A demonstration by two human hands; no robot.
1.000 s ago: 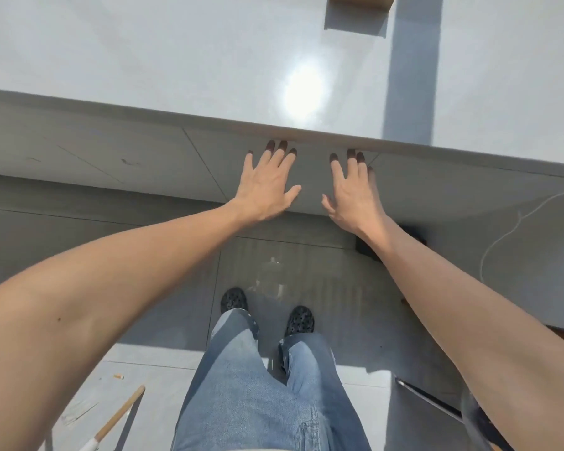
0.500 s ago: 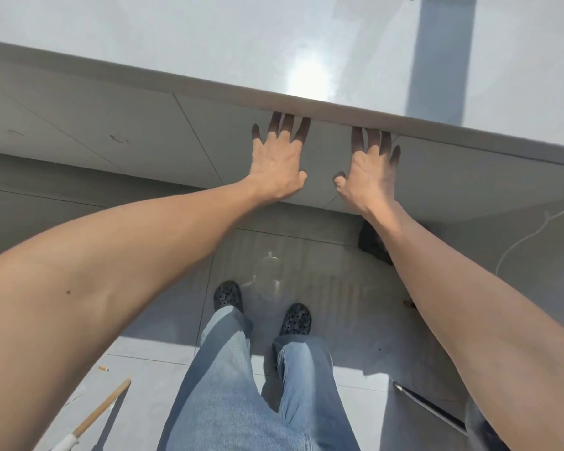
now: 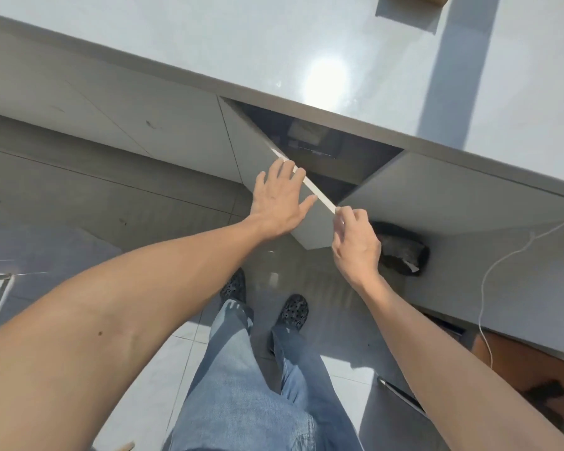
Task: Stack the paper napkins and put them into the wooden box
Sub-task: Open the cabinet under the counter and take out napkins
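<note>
We are now swinging open the cabinet door (image 3: 274, 177) that was shut a moment ago; our left hand (image 3: 279, 198) is lying spread on its face, our right hand (image 3: 355, 236) fingers (image 3: 342, 211) pinching its edge. Beyond the fingers a dim shelf (image 3: 310, 141) is showing; no napkins or wooden box are showing there or on the tabletop (image 3: 241, 40).

Domestic kitchen: glossy white countertop (image 3: 241, 43), grey cabinet door (image 3: 274, 177) ajar beneath it, tiled floor (image 3: 79, 203) below.
</note>
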